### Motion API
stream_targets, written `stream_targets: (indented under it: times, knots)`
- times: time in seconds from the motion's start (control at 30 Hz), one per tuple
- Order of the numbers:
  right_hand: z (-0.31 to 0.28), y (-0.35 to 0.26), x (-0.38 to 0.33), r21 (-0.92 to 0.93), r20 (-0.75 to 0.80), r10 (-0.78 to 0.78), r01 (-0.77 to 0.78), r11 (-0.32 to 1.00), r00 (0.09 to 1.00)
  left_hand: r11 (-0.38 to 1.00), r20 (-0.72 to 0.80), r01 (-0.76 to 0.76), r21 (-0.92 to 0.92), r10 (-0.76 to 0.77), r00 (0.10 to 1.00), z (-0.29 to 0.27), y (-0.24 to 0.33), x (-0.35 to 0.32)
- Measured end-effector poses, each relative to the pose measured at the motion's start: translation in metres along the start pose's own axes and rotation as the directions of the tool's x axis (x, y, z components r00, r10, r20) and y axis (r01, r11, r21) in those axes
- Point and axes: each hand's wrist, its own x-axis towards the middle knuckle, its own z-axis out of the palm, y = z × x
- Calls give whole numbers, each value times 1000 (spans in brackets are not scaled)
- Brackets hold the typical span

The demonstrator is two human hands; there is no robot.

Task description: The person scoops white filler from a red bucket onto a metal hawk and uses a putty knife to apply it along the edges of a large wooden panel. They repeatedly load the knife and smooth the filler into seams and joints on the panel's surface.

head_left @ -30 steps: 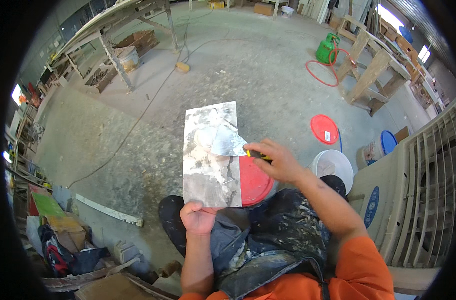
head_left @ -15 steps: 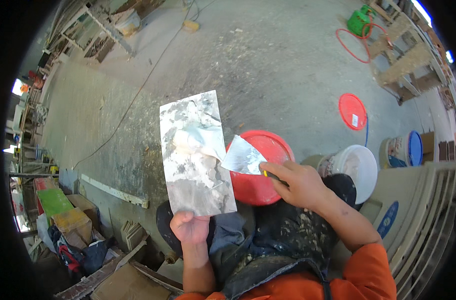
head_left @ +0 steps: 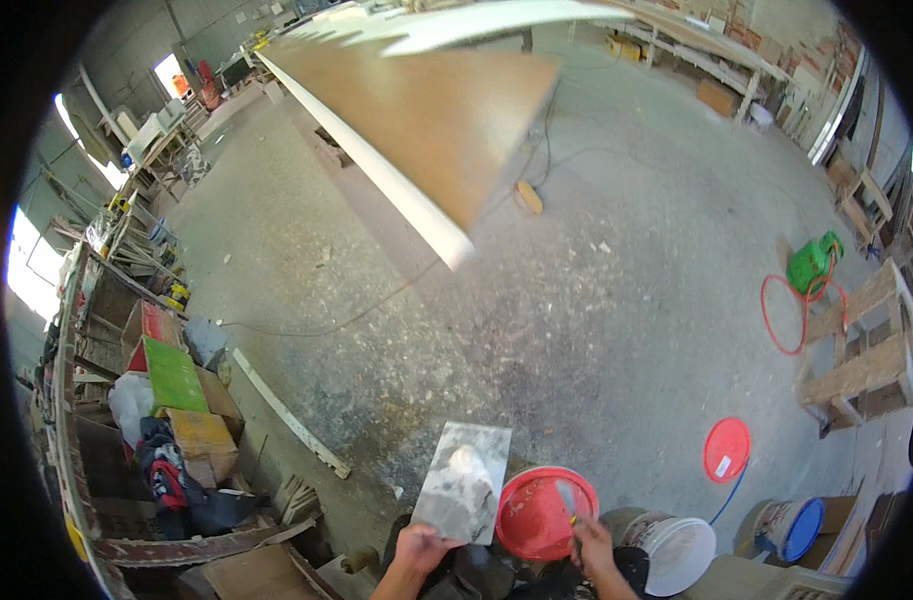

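Observation:
Low in the view, my left hand (head_left: 421, 548) grips the near edge of a flat rectangular plate (head_left: 456, 508), thumb on top. A lump of white putty (head_left: 468, 462) sits on the plate, with grey and white smears around it. My right hand (head_left: 593, 546) is closed round the handle of a putty knife (head_left: 573, 497), its blade pointing away from me. The blade is over the right part of a red round bucket lid (head_left: 531, 520), to the right of the plate and apart from it.
An open white bucket (head_left: 684, 560) and a blue-lidded bucket (head_left: 802, 530) stand on the right. A red lid (head_left: 726, 450) lies on the floor near a green gas cylinder (head_left: 814, 262). Ahead is a large brown panel (head_left: 446, 120) with a white edge. Boxes (head_left: 198, 445) pile up left.
My view has tilted up, bringing the large panel into sight. The putty knife has come away from the plate, its blade now over the red lid.

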Motion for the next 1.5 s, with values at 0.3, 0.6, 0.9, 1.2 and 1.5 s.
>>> stream_targets:
  times: [0.3, 0.6, 0.9, 1.2, 1.5]
  knots:
    - [153, -247, -257, -149, 595, 309, -276, 949, 742, 932, -132, -356, -68, 345, 929, 173, 165, -288]
    - [355, -425, -373, -63, 926, 77, -50, 997, 370, 530, 201, -801, -279, 848, 491, 301, 347, -383]
    - [516, -550, -315, -34, 889, -108, 299, 954, 445, 567, 163, -757, -325, 822, 545, 318, 385, -381]
    - [597, -565, -292, -330, 927, 248, 301, 895, 280, 188, -23, -978, 96, 982, 186, 367, 517, -286]
    - [755, -706, -219, -301, 929, 154, 444, 844, 337, 370, 63, -910, 188, 920, 387, 391, 636, -253]
